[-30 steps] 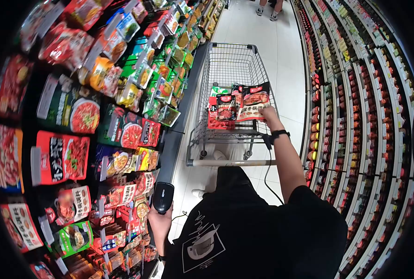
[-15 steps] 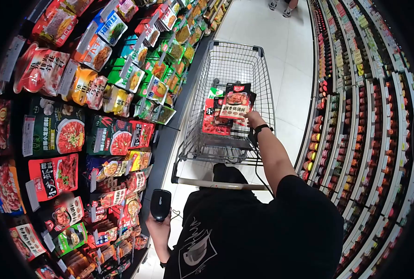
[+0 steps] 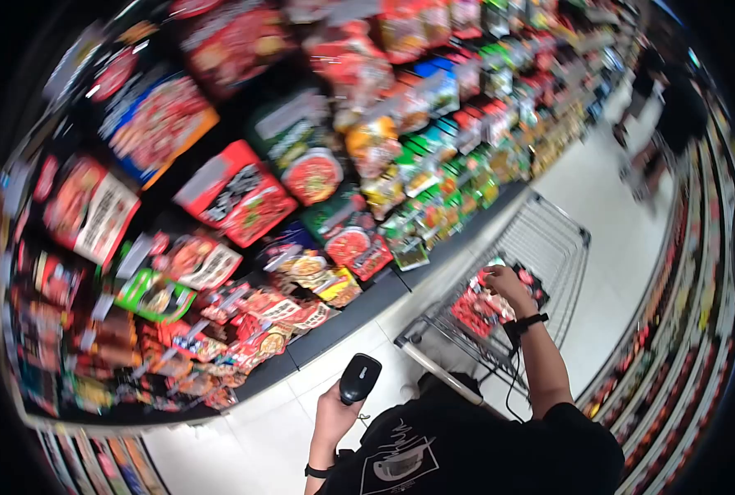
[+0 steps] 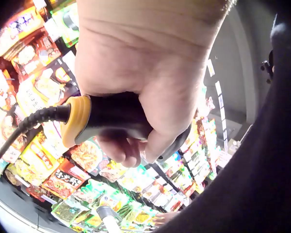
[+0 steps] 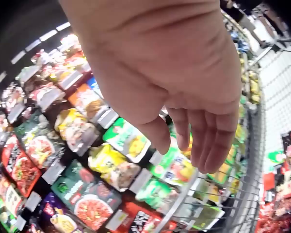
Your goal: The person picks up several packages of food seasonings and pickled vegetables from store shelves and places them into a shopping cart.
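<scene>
My left hand (image 3: 334, 415) grips a black handheld barcode scanner (image 3: 360, 378), held beside my body. In the left wrist view the fingers wrap round the scanner's handle (image 4: 117, 116), and a cable leaves it past a yellow ring (image 4: 76, 121). My right hand (image 3: 512, 293) is over the shopping cart (image 3: 578, 239) with nothing in it. Its fingers (image 5: 211, 141) hang loosely extended in the right wrist view, overlapping the cart's wire side. Red and black food packets (image 5: 290, 189) lie in the cart, partly hidden by this hand in the head view.
Shelves of bagged seasonings, including a red pouch (image 3: 237, 194) and a green pouch (image 3: 155, 294), line the left side. A long shelf of jars (image 3: 681, 346) curves along the right. People (image 3: 673, 115) stand farther up the aisle, beyond the cart.
My right hand has let go of the red and black packet, which it held over the cart half a second ago. The head view has swung left toward the packet shelves.
</scene>
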`<state>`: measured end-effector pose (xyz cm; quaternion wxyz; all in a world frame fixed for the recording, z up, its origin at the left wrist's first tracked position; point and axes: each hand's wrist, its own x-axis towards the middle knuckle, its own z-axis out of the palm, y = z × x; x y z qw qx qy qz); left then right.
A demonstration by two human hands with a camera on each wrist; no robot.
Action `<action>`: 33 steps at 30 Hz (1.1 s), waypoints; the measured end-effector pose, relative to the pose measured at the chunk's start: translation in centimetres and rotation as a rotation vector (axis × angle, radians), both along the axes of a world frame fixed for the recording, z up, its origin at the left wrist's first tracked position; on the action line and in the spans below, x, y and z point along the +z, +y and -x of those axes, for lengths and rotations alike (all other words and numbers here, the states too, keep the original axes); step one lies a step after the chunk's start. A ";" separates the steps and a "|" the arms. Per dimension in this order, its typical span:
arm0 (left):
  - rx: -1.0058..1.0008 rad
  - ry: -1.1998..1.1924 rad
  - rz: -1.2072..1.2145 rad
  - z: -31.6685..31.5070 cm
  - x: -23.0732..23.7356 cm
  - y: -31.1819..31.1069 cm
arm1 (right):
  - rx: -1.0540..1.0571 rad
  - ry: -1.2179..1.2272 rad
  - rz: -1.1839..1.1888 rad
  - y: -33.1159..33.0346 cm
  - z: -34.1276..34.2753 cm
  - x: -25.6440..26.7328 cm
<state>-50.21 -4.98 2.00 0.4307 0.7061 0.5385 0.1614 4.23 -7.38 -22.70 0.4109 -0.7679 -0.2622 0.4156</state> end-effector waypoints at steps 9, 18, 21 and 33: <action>0.394 -0.090 0.037 10.1 -3.5 -8.3 | 0.369 -0.370 -0.689 18.8 14.0 32.8; 0.619 -0.222 -0.049 15.0 -5.0 -12.5 | 0.464 -0.182 -1.062 27.9 26.7 53.0; 0.709 -0.276 -0.075 16.0 -6.2 -13.9 | 0.324 -0.270 -1.045 32.6 25.9 54.4; 0.818 -0.421 -0.012 16.5 -12.6 -14.2 | -0.030 -0.939 -1.090 38.8 19.7 54.9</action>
